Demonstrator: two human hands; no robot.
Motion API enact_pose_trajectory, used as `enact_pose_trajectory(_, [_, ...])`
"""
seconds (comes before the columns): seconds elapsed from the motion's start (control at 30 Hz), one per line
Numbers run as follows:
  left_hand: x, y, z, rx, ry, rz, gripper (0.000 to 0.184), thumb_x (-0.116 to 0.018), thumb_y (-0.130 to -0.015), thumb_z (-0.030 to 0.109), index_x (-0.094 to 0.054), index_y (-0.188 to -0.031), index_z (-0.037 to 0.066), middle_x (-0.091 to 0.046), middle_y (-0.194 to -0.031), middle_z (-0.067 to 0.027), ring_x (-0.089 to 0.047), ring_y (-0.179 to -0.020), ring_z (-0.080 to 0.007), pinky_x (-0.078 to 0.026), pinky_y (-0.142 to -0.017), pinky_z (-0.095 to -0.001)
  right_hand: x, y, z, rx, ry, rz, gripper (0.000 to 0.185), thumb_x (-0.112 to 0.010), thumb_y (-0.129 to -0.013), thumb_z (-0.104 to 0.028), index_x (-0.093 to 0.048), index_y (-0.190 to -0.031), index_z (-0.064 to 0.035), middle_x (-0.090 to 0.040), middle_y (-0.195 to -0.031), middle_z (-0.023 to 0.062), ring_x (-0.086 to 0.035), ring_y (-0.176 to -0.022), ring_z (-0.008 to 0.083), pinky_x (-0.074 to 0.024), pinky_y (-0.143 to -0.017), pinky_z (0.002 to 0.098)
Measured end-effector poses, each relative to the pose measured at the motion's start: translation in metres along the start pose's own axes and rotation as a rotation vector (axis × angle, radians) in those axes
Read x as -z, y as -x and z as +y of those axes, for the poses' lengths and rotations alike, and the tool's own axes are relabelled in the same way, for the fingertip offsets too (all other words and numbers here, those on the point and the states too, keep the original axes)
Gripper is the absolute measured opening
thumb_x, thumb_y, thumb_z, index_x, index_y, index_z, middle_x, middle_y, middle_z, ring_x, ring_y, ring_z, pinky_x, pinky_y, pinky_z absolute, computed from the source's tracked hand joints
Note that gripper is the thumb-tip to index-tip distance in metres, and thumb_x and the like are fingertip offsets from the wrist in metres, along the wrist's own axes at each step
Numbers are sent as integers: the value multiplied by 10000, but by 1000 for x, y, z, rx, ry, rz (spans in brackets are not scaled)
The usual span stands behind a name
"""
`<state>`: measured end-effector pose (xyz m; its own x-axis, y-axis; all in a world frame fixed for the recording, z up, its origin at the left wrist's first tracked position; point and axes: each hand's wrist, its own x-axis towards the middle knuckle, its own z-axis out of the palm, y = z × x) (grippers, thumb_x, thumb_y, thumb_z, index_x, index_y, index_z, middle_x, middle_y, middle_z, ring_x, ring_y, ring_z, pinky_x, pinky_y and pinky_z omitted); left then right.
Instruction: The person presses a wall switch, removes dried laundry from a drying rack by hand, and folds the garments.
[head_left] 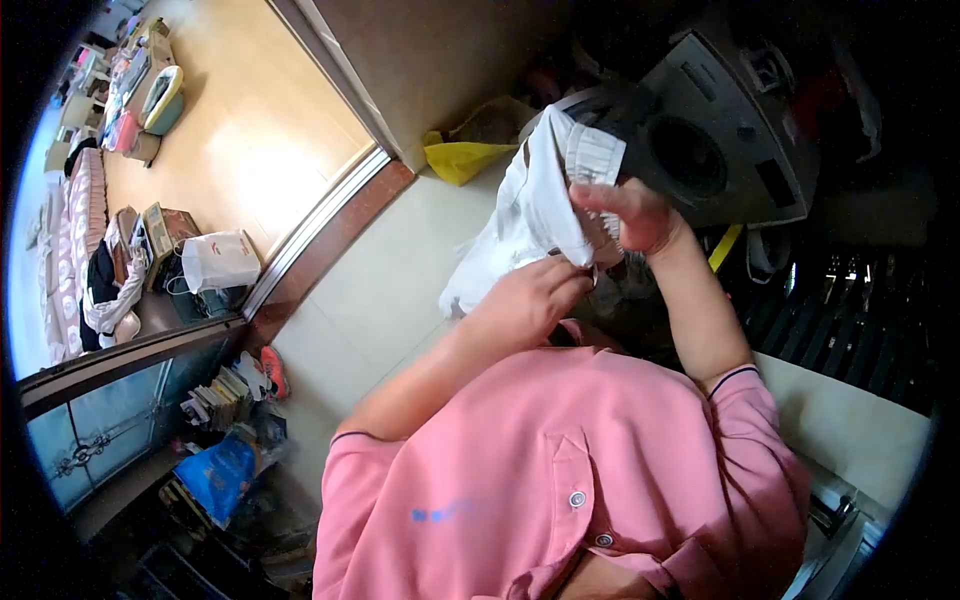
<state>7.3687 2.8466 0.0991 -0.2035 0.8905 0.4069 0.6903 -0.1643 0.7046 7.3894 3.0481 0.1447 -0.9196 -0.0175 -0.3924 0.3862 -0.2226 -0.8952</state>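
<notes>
A white garment (pixel 525 205) with a gathered elastic band hangs in front of my pink shirt, its lower part spreading over the pale tiles. My left hand (pixel 540 295) pinches its near edge, fingers bent and pressed together. On the other side, my right hand (pixel 640 215) grips the cloth just below the elastic band, thumb stretched across it. The right fingers are partly hidden behind the fabric. What kind of garment it is, I cannot tell.
A dusty grey appliance-like panel (pixel 735 130) with a round dark opening stands ahead right, near a yellow bag (pixel 465 155). A dark slatted rack (pixel 840 330) is at right. Left are a door track (pixel 320 235), a white paper bag (pixel 220 262), stacked books (pixel 218 400) and a blue bag (pixel 215 475).
</notes>
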Motion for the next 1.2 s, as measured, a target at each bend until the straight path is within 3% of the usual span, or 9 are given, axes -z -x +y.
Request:
enact_pose_trajectory(0.1, [-38,-9,-52,528,119,-319,266,-498,-831,139,-574,-1059,26,-557,-1094,-152,-541,-997,-308,-466,-774,-379,-42,5,2,-105,22,-139,437,-684,-786,-289,-584,-1079,19,-644,-901,65,-608,-803,139,-496,-760,277])
enact_pose_trajectory(0.2, [-76,22,-85,509,-32,-201,275,-477,-862,196,-573,-1090,76,-578,-1089,-133,-557,-977,-300,-457,-799,-386,-61,8,33,80,613,-150,454,-667,-805,-252,-525,-1149,7,-609,-995,57,-583,-836,142,-484,-764,271])
enact_pose_trajectory(0.3, [-78,33,-96,565,45,-214,286,-452,-885,241,-565,-1116,116,-592,-1089,-93,-560,-991,-264,-443,-829,-391,-54,5,75,277,537,26,425,-648,-823,-221,-509,-1166,-11,-584,-1013,48,-559,-866,134,-477,-753,274])
enact_pose_trajectory(0.4, [-87,42,-115,582,39,-198,301,-456,-885,251,-553,-1134,115,-575,-1114,-93,-538,-1018,-267,-423,-854,-388,-49,9,106,-100,175,175,374,-608,-855,-256,-533,-1121,-3,-604,-897,34,-564,-773,115,-477,-714,257])
enact_pose_trajectory(0.57, [-107,61,-140,611,-58,-191,328,-462,-883,268,-533,-1164,114,-546,-1157,-94,-502,-1063,-272,-388,-895,-384,-95,6,122,273,629,-91,407,-522,-869,-297,-499,-1153,-6,-542,-1123,208,-505,-1069,362,-378,-937,392])
enact_pose_trajectory(0.7, [-121,74,-150,622,-154,-198,353,-467,-882,282,-518,-1188,113,-524,-1190,-94,-473,-1099,-276,-360,-928,-380,-111,15,116,384,513,-279,304,-556,-861,-195,-532,-1112,-25,-569,-1078,147,-534,-996,292,-408,-892,358])
enact_pose_trajectory(0.87, [-124,103,-156,627,-264,-235,386,-474,-880,299,-498,-1217,112,-495,-1233,-95,-437,-1143,-281,-326,-969,-376,-106,18,127,267,404,-245,292,-544,-882,-228,-527,-1093,-27,-590,-1000,126,-542,-926,240,-424,-838,352])
enact_pose_trajectory(1.0, [-128,109,-160,627,-340,-251,414,-479,-879,313,-482,-1241,112,-473,-1267,-95,-408,-1179,-284,-298,-1002,-372,-93,11,129,-206,322,-164,363,-542,-881,-286,-507,-1133,-26,-570,-1026,122,-528,-931,239,-409,-863,342])
enact_pose_trajectory(1.2, [-140,117,-157,577,-437,-334,458,-487,-877,333,-458,-1277,111,-439,-1317,-95,-365,-1233,-290,-257,-1051,-367,-52,-31,184,326,374,243,448,-537,-847,-177,-448,-1244,9,-520,-1194,191,-494,-1118,276,-368,-958,341])
